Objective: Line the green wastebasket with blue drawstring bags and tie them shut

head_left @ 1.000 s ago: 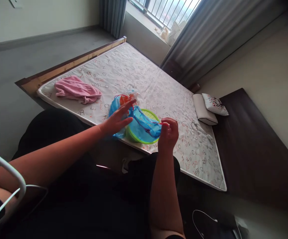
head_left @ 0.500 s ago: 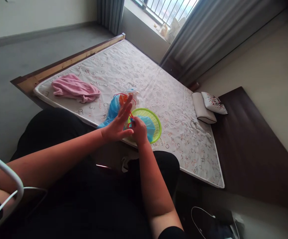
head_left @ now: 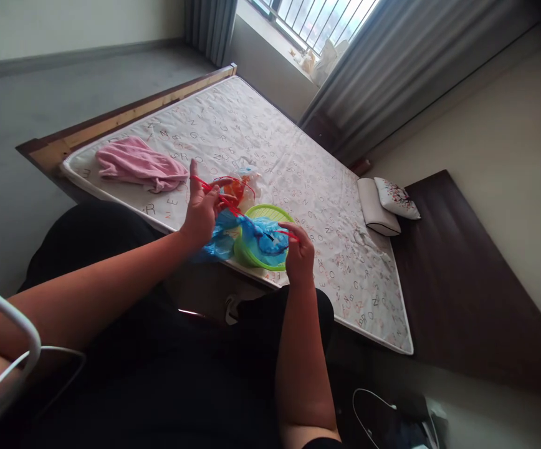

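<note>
A red drawstring (head_left: 228,202) of a blue plastic bag (head_left: 265,237) runs to my left hand (head_left: 200,212). It passes around the fingers of that hand, with one finger pointing up and the thumb and others drawn together on the string. On the other side, my right hand (head_left: 301,254) pinches another red stretch of the drawstring. The bag's gathered blue plastic hangs between both hands, in front of and over a green mesh basket (head_left: 248,257) at the mattress edge. More blue plastic (head_left: 219,243) lies just left of the basket.
Behind the basket lie an orange bag (head_left: 235,189) and whitish plastic (head_left: 253,181). A folded pink cloth (head_left: 139,163) rests on the left of the mattress (head_left: 289,159). Two pillows (head_left: 377,207) sit by the dark headboard (head_left: 467,274). A white cable (head_left: 22,318) crosses the lower left.
My hands have moved apart, left hand leftward and right hand rightward. The red drawstring and gathered blue bag are now spread out between them.
</note>
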Demonstrator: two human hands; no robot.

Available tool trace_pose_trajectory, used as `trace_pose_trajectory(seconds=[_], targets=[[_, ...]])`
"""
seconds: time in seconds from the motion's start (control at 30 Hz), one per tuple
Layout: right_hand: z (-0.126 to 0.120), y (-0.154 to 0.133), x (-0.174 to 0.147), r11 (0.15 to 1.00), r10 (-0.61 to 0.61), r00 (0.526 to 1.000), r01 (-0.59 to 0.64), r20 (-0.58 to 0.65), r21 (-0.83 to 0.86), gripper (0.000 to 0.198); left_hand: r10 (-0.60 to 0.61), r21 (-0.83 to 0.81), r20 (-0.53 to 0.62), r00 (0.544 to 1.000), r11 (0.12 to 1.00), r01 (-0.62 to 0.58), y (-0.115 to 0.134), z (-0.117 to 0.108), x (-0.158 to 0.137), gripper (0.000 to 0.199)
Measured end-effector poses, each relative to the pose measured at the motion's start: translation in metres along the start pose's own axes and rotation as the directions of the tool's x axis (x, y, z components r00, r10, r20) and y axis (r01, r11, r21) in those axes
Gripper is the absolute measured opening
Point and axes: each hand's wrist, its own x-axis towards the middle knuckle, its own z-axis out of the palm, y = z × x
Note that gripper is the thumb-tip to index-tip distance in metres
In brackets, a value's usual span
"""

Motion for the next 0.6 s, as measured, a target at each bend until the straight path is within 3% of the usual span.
trace_pose_trajectory(seconds=[0.1,0.23,0.3,0.37,0.47,0.53,0.6], targets=[[0.003,-0.012,-0.003,0.991,0.120,0.979,-0.108,-0.163,0.081,0.033,0.013,0.000,-0.031,0.999,1.000,-0.013,0.001,-0.002,0.005,0.072],[0.009,-0.028,-0.001,0.962,0.260,0.919,-0.222,-0.295,0.157,0.034,0.154,0.047,0.146,0.977,0.986,-0.162,-0.003,0.001,-0.001,0.097],[0.017,-0.038,0.001,0.922,0.336,0.907,-0.261,-0.254,0.288,0.024,0.234,0.077,0.302,0.924,0.960,-0.268,-0.009,0.005,-0.012,0.109],[0.029,-0.051,0.001,0.851,0.368,0.917,-0.266,-0.154,0.452,0.019,0.275,0.102,0.475,0.836,0.926,-0.362,-0.016,0.011,-0.026,0.119],[0.047,-0.072,-0.003,0.788,0.343,0.939,-0.268,-0.033,0.554,0.019,0.249,0.138,0.651,0.718,0.890,-0.434,-0.030,0.021,-0.053,0.123],[0.051,-0.083,-0.005,0.799,0.317,0.948,-0.261,-0.012,0.542,0.018,0.193,0.180,0.682,0.705,0.891,-0.418,-0.039,0.027,-0.068,0.115],[0.047,-0.090,-0.005,0.816,0.295,0.955,-0.233,-0.034,0.529,0.017,0.085,0.263,0.683,0.725,0.898,-0.353,-0.045,0.031,-0.077,0.101]])
